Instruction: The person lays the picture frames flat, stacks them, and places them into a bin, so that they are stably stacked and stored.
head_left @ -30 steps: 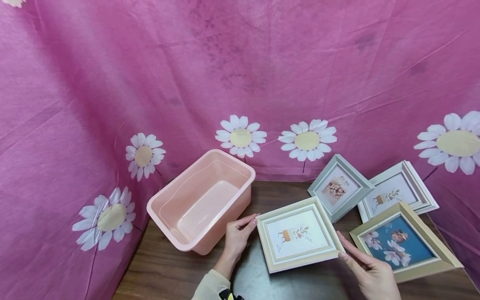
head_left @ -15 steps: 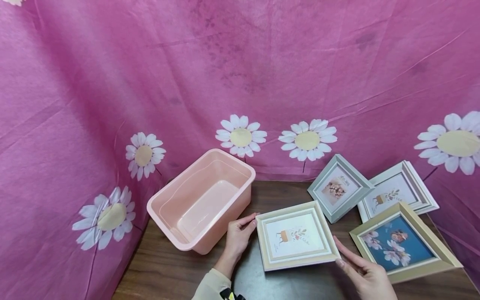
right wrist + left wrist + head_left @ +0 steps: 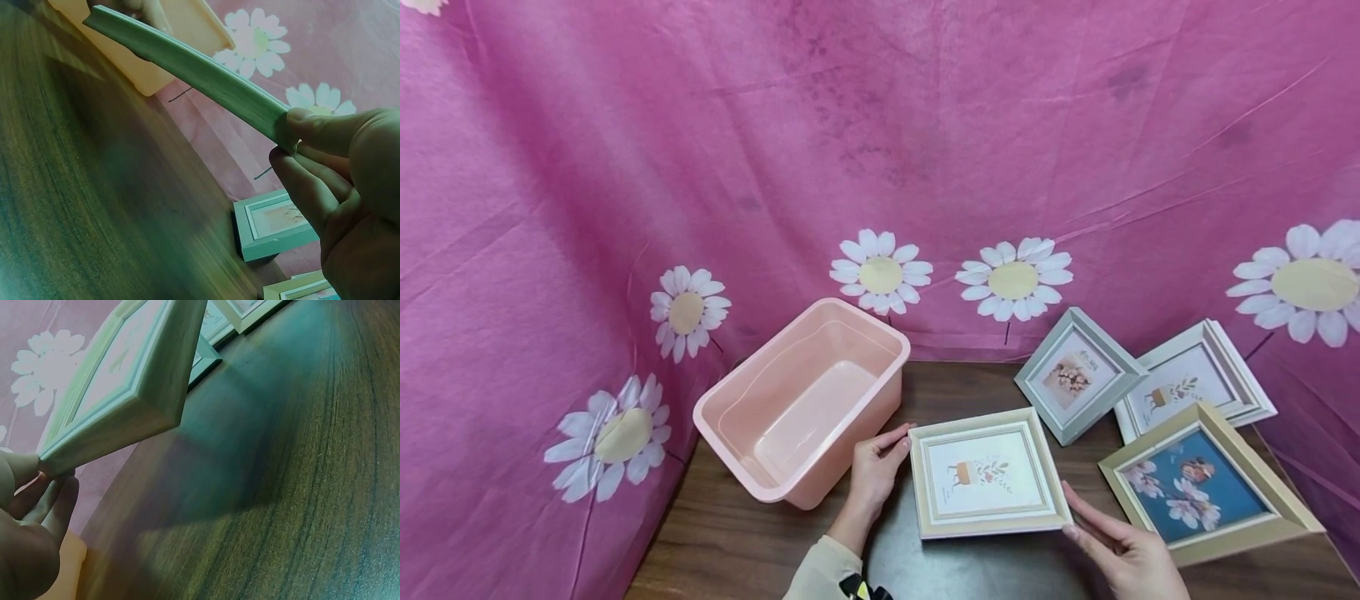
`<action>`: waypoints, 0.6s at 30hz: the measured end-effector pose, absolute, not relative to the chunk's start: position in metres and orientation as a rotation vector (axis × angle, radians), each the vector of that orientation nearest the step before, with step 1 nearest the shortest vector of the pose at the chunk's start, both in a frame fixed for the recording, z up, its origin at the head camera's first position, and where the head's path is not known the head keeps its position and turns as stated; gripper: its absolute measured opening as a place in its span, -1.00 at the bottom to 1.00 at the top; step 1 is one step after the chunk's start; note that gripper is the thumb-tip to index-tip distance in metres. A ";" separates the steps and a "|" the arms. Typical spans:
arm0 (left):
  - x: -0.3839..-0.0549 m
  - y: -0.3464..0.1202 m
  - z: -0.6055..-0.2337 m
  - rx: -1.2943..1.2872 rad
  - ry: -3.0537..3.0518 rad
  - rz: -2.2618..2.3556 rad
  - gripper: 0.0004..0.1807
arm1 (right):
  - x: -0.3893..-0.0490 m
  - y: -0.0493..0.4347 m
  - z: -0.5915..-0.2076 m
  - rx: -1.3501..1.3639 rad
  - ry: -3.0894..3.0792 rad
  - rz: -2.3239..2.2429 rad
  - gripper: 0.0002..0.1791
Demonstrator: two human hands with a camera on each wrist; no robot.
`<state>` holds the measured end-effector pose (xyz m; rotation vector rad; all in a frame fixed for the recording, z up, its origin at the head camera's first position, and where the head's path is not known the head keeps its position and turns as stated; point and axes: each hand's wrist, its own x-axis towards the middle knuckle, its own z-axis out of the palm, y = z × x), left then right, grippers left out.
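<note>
A cream picture frame (image 3: 988, 472) with a plant print is held between both hands, face up and slightly tilted. My left hand (image 3: 874, 475) pinches its left edge, thumb on top and fingers beneath, as the left wrist view shows on the frame's side (image 3: 112, 434). At the opposite edge, my right hand (image 3: 1123, 546) pinches the near right corner between thumb and fingers. In the right wrist view the frame's side (image 3: 200, 78) stands above the table, with a shadow below it.
Left of the hands stands a pink plastic bin (image 3: 805, 408). To the right lie a grey picture frame (image 3: 1078, 375), a white picture frame (image 3: 1195, 383) and a gold picture frame (image 3: 1210, 487) with a blue print. A pink flowered cloth (image 3: 880, 150) hangs behind the wooden table (image 3: 700, 542).
The cream picture frame has turned a little clockwise and shifted slightly left, its right side coming nearer. My right hand has moved left and down with it; my left hand has barely moved.
</note>
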<state>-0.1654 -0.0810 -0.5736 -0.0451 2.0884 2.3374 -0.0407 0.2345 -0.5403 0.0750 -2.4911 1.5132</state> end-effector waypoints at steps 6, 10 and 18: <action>-0.166 -0.078 -0.574 -0.054 2.105 2.328 -0.67 | -0.041 0.234 -0.547 -0.003 -2.542 1.424 -0.50; -0.168 -0.075 -0.575 -0.058 2.123 2.318 -0.67 | -0.041 0.232 -0.550 -0.049 -2.548 1.463 -0.50; -0.169 -0.072 -0.576 -0.066 2.145 2.285 -0.68 | -0.038 0.231 -0.551 -0.119 -2.578 1.409 -0.51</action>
